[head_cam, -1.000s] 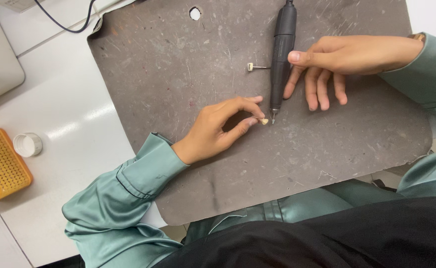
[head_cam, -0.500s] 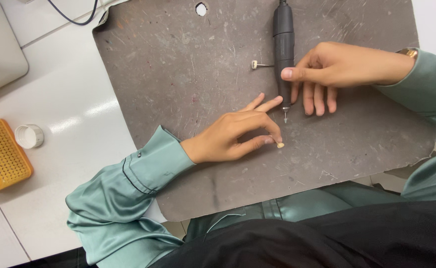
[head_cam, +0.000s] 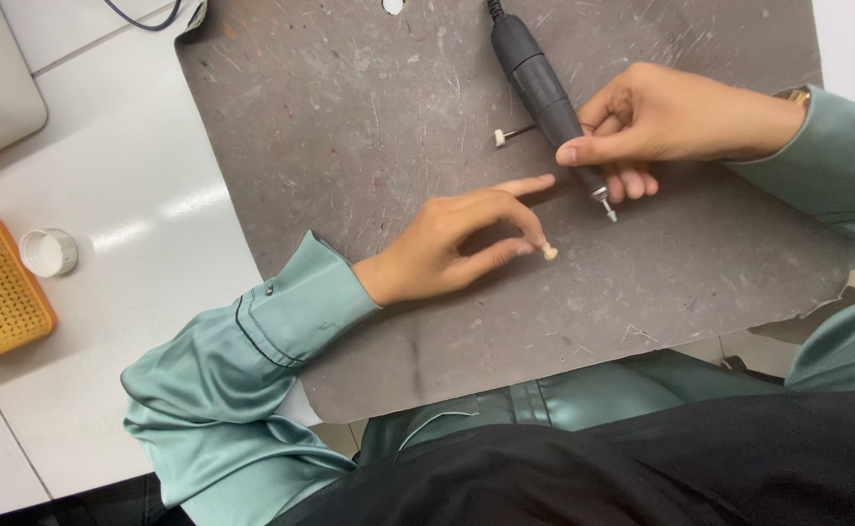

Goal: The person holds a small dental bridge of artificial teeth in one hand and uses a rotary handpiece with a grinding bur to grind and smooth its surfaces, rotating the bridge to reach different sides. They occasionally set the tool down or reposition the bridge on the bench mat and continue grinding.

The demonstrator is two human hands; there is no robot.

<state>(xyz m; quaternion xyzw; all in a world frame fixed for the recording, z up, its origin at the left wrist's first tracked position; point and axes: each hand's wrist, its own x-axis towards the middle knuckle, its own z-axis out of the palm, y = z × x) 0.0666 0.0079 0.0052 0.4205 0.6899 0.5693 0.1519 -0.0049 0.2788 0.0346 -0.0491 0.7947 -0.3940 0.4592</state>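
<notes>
Black rotary handpiece (head_cam: 544, 88) clamped in the right hand (head_cam: 642, 127) over the far right part of the grey work mat (head_cam: 350, 117); long axis slanted, cord end toward the far edge of the counter (head_cam: 106, 195), small bit at the tip pointing toward the near right. Tiny pale piece (head_cam: 549, 253) pinched at the fingertips of the left hand (head_cam: 447, 248), pressed on the mat just below the tip. Better to hold the piece firm and bring the tip down gently, fingers clear; spare bit (head_cam: 510, 134) lying loose beside the handpiece.
</notes>
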